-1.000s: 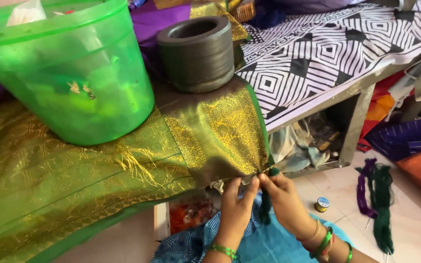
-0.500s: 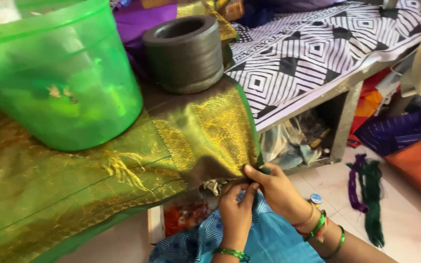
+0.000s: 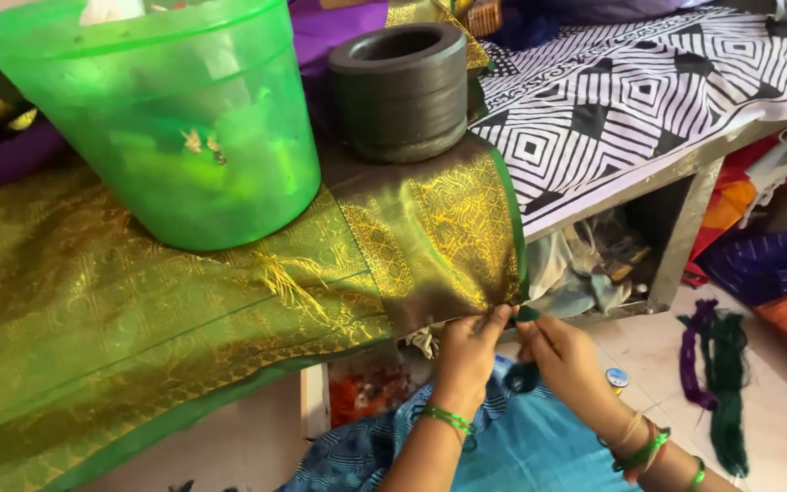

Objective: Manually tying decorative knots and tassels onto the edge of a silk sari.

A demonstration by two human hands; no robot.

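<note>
Head view only here: the green-and-gold silk sari (image 3: 229, 301) hangs off the tabletop edge, pinned by the green plastic bucket (image 3: 175, 128) and the dark metal ring weight (image 3: 400, 91). Risk I see: tugging the hem too hard could slide the cloth or snag the gold threads. Left hand (image 3: 468, 351) pinches the sari's corner fringe, right hand (image 3: 565, 357) is closed on dark green thread (image 3: 523, 375) just beside it

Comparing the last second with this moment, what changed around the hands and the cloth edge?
Little: both hands shifted slightly along the hanging edge of the gold-green cloth; the left hand and right hand keep pinching its fringe, with dark green thread at the right fingers. The green bucket and dark ring stayed put.
</note>
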